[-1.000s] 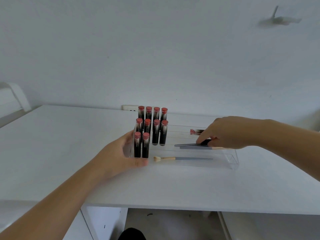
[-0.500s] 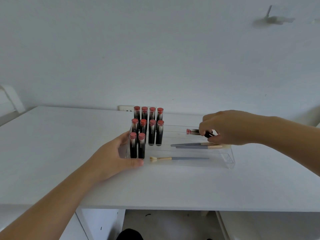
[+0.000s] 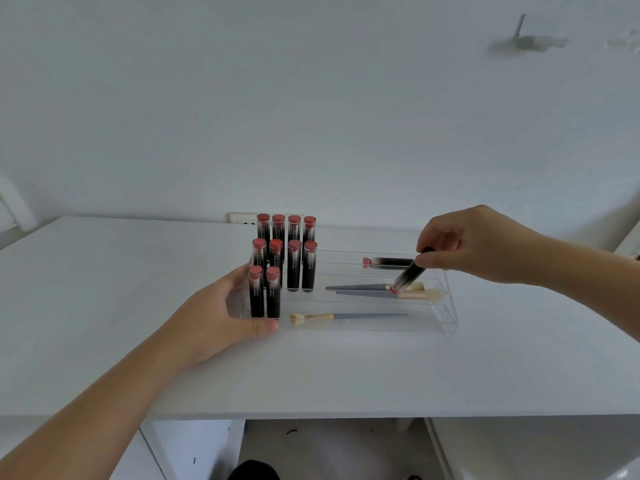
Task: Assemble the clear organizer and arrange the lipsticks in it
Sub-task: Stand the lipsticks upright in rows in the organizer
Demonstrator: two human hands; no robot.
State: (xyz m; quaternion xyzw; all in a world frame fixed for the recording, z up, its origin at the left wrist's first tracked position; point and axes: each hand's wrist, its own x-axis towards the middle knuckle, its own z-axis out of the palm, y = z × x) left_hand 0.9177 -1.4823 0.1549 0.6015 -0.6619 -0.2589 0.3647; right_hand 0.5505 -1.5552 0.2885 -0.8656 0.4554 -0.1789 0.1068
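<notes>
A clear organizer (image 3: 446,308) is set on the white surface (image 3: 104,289), with ten lipsticks (image 3: 294,265) stood upright at its left end. Its left end is gripped by the left hand (image 3: 221,313), thumb along the front edge. A tilted lipstick (image 3: 408,275) is pinched by the right hand (image 3: 464,244), its red cap touching the two brushes (image 3: 381,291) on the middle tier. Another lipstick (image 3: 388,262) is laid flat on the back tier, and a single brush (image 3: 346,316) on the front tier.

Twelve lipsticks (image 3: 293,268), three brushes (image 3: 349,316), apparently; one organizer (image 3: 446,306).
</notes>
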